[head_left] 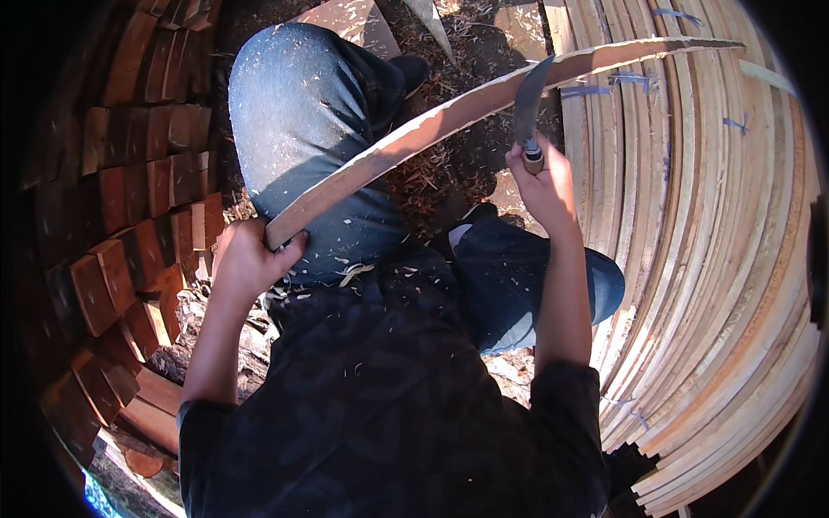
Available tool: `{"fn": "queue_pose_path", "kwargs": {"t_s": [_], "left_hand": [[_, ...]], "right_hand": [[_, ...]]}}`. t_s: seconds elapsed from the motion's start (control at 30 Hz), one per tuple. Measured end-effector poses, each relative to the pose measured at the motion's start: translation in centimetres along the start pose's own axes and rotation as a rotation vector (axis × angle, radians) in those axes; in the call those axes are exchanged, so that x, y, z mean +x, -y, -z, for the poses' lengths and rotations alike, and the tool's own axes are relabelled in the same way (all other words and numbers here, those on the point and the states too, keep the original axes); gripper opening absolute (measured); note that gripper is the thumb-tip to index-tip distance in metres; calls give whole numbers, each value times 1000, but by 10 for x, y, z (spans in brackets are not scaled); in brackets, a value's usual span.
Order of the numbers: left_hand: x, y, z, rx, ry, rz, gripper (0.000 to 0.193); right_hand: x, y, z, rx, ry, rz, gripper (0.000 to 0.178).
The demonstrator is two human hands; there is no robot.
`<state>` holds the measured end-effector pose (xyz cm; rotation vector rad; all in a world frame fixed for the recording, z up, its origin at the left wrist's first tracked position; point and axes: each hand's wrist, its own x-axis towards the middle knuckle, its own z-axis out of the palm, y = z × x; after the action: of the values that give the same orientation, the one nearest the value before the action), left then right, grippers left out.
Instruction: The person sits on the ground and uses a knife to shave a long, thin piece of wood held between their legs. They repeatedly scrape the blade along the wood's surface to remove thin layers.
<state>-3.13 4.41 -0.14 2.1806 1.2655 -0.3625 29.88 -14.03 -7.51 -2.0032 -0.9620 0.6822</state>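
Note:
My left hand (249,259) is closed round the near end of a long, thin wooden strip (413,138), beside my denim-covered left knee. The strip slants up across my leg to the far right, its edges rough and pale. My right hand (548,192) grips the handle of a knife (529,105) with a broad, slightly curved blade pointing up. That blade crosses in front of the strip past its middle; whether the two touch I cannot tell. Small wood shavings lie scattered over my jeans (298,95) and dark shirt.
Long pale wooden strips (673,242), some tied with blue bands, lie stacked along my right. At the left rises a pile of reddish-brown wood blocks (160,186). Shavings litter the ground (423,181). A pointed piece (432,26) lies at the far side, near a flat board (358,26).

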Motion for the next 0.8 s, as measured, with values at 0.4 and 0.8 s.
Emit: {"fn": "queue_pose_path", "kwargs": {"t_s": [0.4, 0.8], "left_hand": [[2, 4, -8, 15, -49, -40, 51], [2, 2, -6, 17, -10, 7, 51]], "right_hand": [[-22, 22, -22, 56, 13, -107, 12], [-4, -11, -7, 365, 34, -266, 13]]}}
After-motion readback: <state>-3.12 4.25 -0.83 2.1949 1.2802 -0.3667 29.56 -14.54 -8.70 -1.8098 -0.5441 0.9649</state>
